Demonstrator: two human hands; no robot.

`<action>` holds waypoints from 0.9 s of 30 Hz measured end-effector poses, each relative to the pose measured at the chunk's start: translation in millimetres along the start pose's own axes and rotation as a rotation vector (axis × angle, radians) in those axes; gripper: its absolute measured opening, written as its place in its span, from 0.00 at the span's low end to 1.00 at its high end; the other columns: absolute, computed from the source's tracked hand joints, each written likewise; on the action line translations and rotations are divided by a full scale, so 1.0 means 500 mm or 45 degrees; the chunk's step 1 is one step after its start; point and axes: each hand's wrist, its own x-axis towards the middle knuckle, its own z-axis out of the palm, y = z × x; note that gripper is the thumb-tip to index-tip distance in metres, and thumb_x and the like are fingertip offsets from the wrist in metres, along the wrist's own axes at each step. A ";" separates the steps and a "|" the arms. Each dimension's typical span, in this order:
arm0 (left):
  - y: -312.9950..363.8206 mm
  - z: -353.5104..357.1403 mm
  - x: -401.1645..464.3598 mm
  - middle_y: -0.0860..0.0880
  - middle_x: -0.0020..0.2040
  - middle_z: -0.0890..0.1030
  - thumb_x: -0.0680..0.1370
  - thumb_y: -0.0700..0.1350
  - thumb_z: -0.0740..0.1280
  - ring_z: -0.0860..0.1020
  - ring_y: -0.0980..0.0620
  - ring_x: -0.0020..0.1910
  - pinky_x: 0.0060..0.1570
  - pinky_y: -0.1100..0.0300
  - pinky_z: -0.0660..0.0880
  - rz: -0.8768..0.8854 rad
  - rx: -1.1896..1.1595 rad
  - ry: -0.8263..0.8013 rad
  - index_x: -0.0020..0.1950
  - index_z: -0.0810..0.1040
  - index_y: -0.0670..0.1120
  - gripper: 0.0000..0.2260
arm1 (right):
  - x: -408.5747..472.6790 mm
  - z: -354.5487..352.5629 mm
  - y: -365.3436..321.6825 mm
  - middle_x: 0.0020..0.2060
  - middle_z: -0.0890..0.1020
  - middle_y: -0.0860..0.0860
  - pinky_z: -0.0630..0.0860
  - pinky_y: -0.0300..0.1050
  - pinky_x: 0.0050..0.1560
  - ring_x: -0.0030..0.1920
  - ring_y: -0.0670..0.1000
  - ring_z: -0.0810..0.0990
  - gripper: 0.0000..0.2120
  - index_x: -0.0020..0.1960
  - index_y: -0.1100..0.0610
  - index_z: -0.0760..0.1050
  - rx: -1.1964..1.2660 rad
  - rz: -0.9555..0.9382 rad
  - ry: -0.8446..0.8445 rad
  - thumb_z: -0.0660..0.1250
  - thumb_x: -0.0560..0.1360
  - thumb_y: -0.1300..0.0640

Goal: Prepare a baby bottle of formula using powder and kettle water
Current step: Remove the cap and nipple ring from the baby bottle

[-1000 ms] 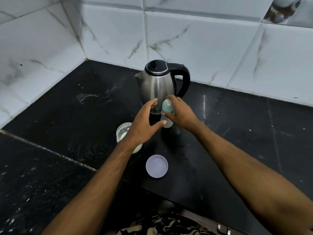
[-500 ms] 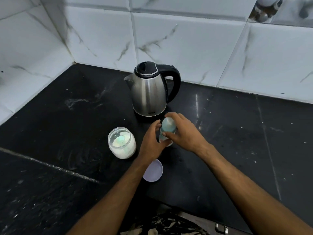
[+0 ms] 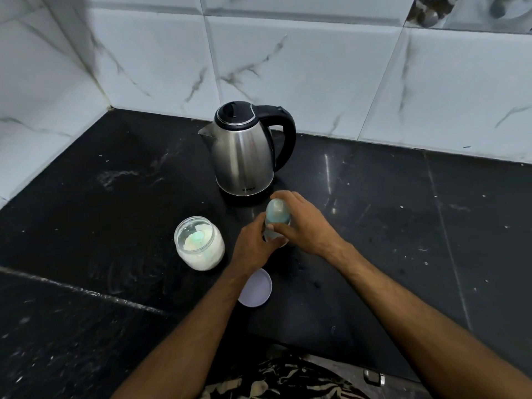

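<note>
A small baby bottle (image 3: 277,215) with a pale blue-green cap stands on the black counter (image 3: 374,226) in front of the kettle. My left hand (image 3: 253,249) grips its lower body; my right hand (image 3: 305,226) wraps around its upper part and cap. The steel kettle (image 3: 244,156) with black lid and handle stands just behind, spout to the left. An open glass jar of white powder (image 3: 200,243), a green scoop inside it, sits left of my hands. Its lilac lid (image 3: 255,287) lies flat near my left wrist.
White marbled tile walls close the counter at the back and left. A seam in the counter runs diagonally at the lower left. The counter's front edge lies near my body, with a small metal fitting (image 3: 374,377) below it.
My left hand came down from beside the kettle and closed on the bottle's lower body. The bottle and both hands shifted nearer to me, away from the kettle. The view shifted too.
</note>
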 end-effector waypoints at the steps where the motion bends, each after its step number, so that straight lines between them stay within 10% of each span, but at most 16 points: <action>1: 0.000 0.000 0.000 0.55 0.55 0.82 0.66 0.60 0.71 0.81 0.58 0.54 0.54 0.50 0.80 0.001 0.002 -0.002 0.65 0.74 0.53 0.28 | 0.000 0.001 0.002 0.60 0.74 0.47 0.76 0.44 0.56 0.56 0.47 0.75 0.27 0.68 0.50 0.67 0.010 -0.007 -0.002 0.74 0.73 0.50; 8: -0.003 0.000 0.001 0.54 0.58 0.82 0.67 0.61 0.71 0.80 0.57 0.57 0.56 0.50 0.79 0.047 0.000 -0.025 0.68 0.73 0.51 0.32 | -0.013 0.004 0.015 0.63 0.73 0.47 0.70 0.34 0.58 0.59 0.45 0.73 0.28 0.70 0.52 0.67 0.129 -0.060 0.036 0.73 0.74 0.51; 18: -0.009 -0.004 0.003 0.58 0.59 0.80 0.69 0.56 0.75 0.78 0.60 0.58 0.62 0.55 0.76 0.051 0.010 -0.048 0.65 0.72 0.58 0.26 | 0.036 -0.073 -0.031 0.62 0.76 0.49 0.77 0.47 0.60 0.61 0.47 0.77 0.27 0.67 0.56 0.69 0.422 -0.187 0.350 0.75 0.73 0.53; 27: -0.012 0.000 0.006 0.53 0.65 0.78 0.71 0.48 0.77 0.76 0.57 0.64 0.66 0.56 0.73 0.055 0.011 -0.045 0.72 0.69 0.51 0.32 | -0.001 -0.114 0.113 0.61 0.75 0.46 0.77 0.46 0.60 0.59 0.47 0.77 0.28 0.69 0.53 0.67 0.332 0.247 0.624 0.74 0.73 0.53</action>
